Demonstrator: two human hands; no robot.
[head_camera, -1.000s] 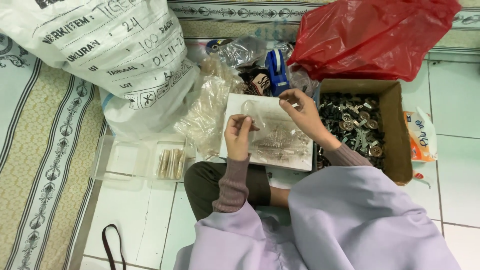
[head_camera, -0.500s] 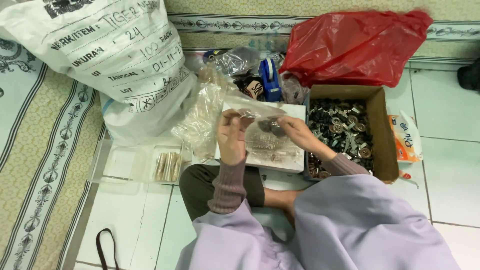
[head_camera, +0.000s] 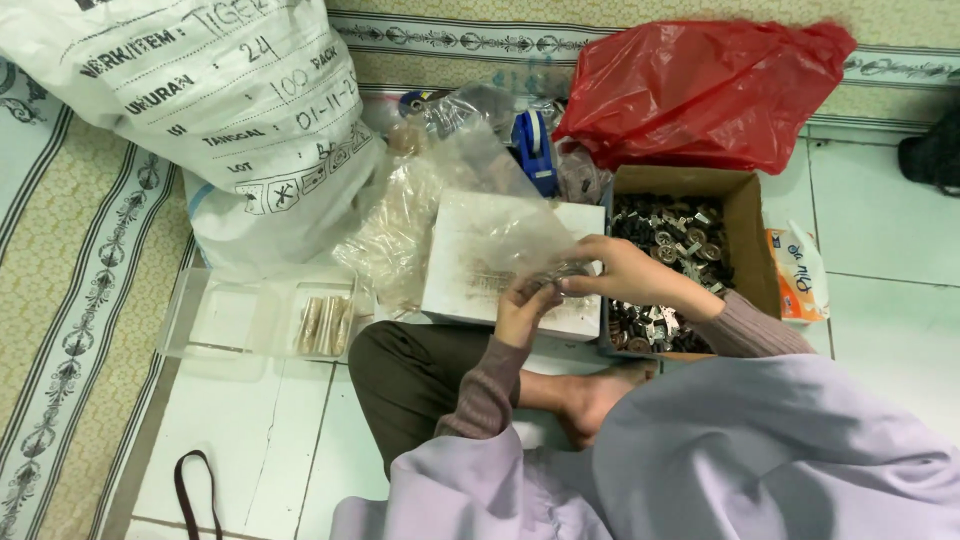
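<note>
Left hand (head_camera: 520, 312) and right hand (head_camera: 622, 272) pinch a clear plastic bag (head_camera: 500, 240) between fingertips

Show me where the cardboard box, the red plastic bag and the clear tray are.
cardboard box (head_camera: 752, 232): head view, on its right wall.
red plastic bag (head_camera: 700, 90): head view, on its middle.
clear tray (head_camera: 225, 318): head view, on its bare left compartment.

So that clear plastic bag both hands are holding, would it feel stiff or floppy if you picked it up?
Probably floppy: the clear plastic bag looks thin and crumpled, sagging between the left hand and right hand. Likely light too, as a fingertip pinch carries it. Its glossy film may be slippery.
</note>
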